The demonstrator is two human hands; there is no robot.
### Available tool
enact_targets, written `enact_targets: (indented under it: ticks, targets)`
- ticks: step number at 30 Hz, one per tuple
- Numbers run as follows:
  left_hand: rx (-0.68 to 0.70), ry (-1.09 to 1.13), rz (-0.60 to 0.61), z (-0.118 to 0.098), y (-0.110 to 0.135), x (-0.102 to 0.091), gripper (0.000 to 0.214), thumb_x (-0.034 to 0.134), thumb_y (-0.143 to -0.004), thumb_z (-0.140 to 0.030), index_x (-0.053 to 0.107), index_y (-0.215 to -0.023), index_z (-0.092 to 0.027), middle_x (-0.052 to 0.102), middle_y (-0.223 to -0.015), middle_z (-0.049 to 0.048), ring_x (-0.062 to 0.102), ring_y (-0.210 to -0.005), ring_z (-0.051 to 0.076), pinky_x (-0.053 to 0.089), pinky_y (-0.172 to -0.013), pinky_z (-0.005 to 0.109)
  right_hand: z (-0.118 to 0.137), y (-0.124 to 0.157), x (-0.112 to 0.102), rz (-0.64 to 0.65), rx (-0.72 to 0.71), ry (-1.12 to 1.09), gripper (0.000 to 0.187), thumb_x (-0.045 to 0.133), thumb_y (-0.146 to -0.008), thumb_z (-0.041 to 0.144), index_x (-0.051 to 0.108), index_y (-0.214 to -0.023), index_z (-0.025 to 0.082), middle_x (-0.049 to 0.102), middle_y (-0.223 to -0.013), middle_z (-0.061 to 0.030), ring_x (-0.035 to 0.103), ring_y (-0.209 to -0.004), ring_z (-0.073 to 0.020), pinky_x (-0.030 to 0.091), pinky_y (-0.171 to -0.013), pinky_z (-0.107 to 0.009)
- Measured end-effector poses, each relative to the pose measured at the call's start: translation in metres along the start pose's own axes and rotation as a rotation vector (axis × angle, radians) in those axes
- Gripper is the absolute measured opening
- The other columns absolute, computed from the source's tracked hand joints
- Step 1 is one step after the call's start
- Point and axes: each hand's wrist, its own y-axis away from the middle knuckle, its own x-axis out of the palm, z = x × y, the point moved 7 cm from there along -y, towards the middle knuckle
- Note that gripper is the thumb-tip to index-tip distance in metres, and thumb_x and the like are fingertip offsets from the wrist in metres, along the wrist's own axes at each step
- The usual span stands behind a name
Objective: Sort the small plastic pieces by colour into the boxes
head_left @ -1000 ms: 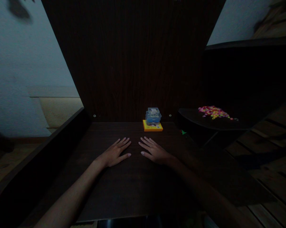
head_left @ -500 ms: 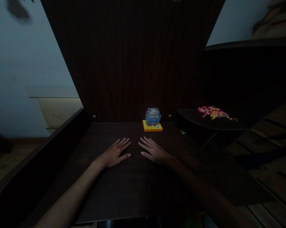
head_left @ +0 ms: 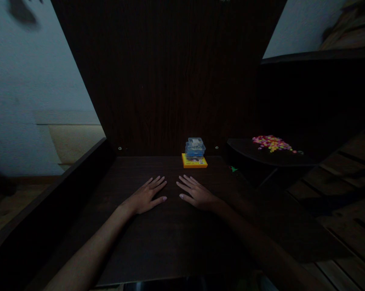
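Palm down on the dark wooden desk point(head_left: 170, 242), my left hand point(head_left: 147, 197) lies flat with its fingers spread. My right hand point(head_left: 197, 194) rests the same way a short gap to its right, thumb apart from the fingers. Neither hand holds anything. Beyond my right hand, against the back panel, sits a yellow box point(head_left: 194, 163), apart from the fingertips. Several clear plastic cases point(head_left: 195, 148), some with blue in them, are stacked on top of it.
A low shelf point(head_left: 240, 146) at the right bears a heap of small pink, red and yellow pieces point(head_left: 273, 143). A small green item point(head_left: 233, 169) lies by the shelf's base. A side board point(head_left: 58, 182) bounds the desk at left; a tall back panel point(head_left: 170, 81) rises behind.
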Motion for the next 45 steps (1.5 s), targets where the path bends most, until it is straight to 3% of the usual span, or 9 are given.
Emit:
enact_targets:
  ticks: [45]
  targets:
    - [-0.017, 0.053, 0.016, 0.0001, 0.0003, -0.001, 0.069, 0.032, -0.094, -0.061, 0.024, -0.15, -0.022, 0.02, -0.157, 0.0099, 0.016, -0.146, 0.026, 0.016, -0.119, 0.047, -0.0004, 0.0016, -0.0003, -0.006, -0.01, -0.001, 0.06, 0.036, -0.098, 0.049, 0.033, -0.149, 0.017, 0.02, -0.157, -0.0117, 0.014, -0.146, -0.0261, 0.014, -0.119, -0.048]
